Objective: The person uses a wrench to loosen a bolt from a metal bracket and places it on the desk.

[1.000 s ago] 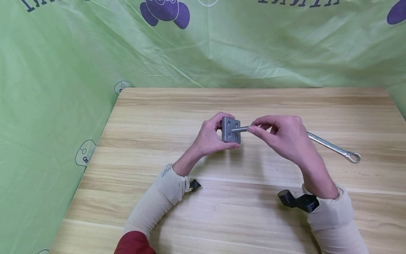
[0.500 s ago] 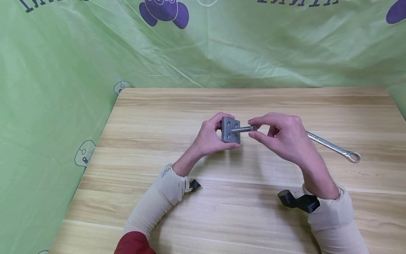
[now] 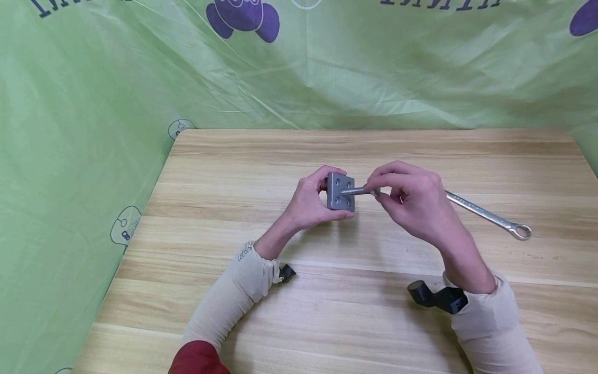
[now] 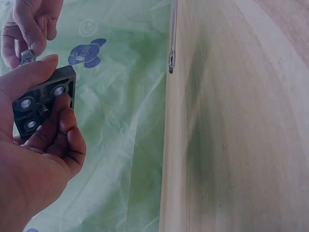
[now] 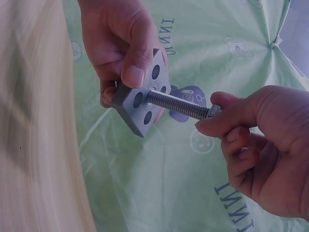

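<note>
My left hand (image 3: 310,200) grips a square grey metal plate (image 3: 340,182) by its edges, above the table. Four-cornered and thick, the plate (image 5: 140,116) has a hole near each corner. A long threaded bolt (image 5: 178,105) stands out of its middle, and in the left wrist view the bolt's end shows in the plate's centre on the back face. My right hand (image 3: 416,200) pinches the bolt's hex head (image 5: 214,111) between thumb and index finger, the other fingers curled beneath. Part of the plate's back (image 4: 36,104) is hidden by the left fingers.
A combination wrench (image 3: 490,214) lies on the wooden table (image 3: 233,166) behind the right hand, its ring end toward the right and its other end hidden. Green printed cloth (image 3: 350,78) hangs at the table's back and left. Black camera mounts (image 3: 439,298) sit at both wrists.
The right fingers have loosened from the bolt head, then taken it again with the index finger farther over it. The left hand and plate have stayed still.
</note>
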`<control>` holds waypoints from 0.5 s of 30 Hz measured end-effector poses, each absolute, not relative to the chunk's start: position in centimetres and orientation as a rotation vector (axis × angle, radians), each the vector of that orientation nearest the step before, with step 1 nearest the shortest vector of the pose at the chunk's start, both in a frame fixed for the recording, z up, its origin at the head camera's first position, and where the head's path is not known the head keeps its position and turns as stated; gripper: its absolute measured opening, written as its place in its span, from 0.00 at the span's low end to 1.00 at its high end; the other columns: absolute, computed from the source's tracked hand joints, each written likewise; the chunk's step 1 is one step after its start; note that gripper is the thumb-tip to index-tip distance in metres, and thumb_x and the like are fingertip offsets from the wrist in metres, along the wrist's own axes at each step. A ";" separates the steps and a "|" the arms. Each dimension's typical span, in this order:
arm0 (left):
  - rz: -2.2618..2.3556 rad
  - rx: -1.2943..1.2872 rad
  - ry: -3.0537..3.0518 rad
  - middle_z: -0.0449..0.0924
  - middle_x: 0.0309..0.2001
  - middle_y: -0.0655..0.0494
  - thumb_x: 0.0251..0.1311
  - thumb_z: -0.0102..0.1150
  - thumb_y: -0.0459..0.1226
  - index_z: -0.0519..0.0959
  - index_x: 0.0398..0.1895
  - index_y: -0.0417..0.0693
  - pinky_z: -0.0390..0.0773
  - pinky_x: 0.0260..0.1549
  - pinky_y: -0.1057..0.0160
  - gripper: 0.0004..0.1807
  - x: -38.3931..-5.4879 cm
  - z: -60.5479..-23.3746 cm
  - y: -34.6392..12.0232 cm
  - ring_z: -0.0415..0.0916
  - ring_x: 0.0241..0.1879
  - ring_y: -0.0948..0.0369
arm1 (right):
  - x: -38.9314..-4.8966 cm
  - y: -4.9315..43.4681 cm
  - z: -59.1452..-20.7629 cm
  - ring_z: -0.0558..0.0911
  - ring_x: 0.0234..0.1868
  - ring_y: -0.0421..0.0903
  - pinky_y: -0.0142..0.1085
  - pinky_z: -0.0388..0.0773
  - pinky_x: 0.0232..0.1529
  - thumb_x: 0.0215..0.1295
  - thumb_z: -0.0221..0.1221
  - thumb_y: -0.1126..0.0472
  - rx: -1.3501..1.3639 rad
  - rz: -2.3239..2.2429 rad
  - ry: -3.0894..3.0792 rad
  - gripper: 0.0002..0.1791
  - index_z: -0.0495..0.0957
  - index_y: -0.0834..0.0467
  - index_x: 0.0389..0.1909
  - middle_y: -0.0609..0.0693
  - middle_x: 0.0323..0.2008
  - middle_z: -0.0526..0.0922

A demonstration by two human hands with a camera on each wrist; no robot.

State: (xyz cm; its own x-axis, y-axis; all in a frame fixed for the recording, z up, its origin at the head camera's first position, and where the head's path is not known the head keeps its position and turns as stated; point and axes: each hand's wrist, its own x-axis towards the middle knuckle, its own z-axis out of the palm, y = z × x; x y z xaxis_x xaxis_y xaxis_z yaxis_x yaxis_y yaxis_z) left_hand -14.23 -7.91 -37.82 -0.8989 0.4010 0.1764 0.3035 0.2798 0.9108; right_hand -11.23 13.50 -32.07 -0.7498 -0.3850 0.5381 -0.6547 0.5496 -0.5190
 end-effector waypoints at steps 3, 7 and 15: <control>1.704 0.675 2.446 0.84 0.43 0.46 0.32 0.81 0.32 0.72 0.55 0.41 0.78 0.44 0.61 0.40 -14.2 -37.8 -7.9 0.81 0.38 0.58 | -11.2 13.6 -32.0 0.69 0.20 0.32 0.20 0.66 0.23 0.44 0.66 0.79 0.859 1.026 -2.443 0.17 0.85 0.56 0.32 0.47 0.34 0.86; 1.700 0.672 2.450 0.83 0.43 0.46 0.32 0.80 0.32 0.72 0.55 0.41 0.78 0.45 0.61 0.40 -14.2 -37.8 -7.9 0.80 0.38 0.58 | -11.0 13.8 -31.7 0.70 0.19 0.32 0.22 0.66 0.22 0.47 0.71 0.70 0.803 1.021 -2.549 0.20 0.83 0.57 0.44 0.49 0.38 0.86; 1.701 0.664 2.445 0.84 0.43 0.46 0.32 0.80 0.32 0.72 0.55 0.41 0.78 0.44 0.63 0.40 -14.2 -37.8 -7.9 0.81 0.38 0.59 | -11.0 13.7 -31.1 0.73 0.18 0.39 0.31 0.66 0.19 0.59 0.65 0.47 0.454 1.034 -2.812 0.14 0.85 0.52 0.39 0.47 0.26 0.86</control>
State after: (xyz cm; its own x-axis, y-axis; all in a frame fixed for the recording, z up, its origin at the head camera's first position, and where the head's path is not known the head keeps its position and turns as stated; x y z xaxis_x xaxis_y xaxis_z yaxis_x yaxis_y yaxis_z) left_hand -14.19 -7.88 -37.79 -0.9016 0.3976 0.1703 0.2979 0.2854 0.9109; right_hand -10.97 13.75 -31.10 -0.9491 -0.2394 0.2046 -0.3149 0.7231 -0.6148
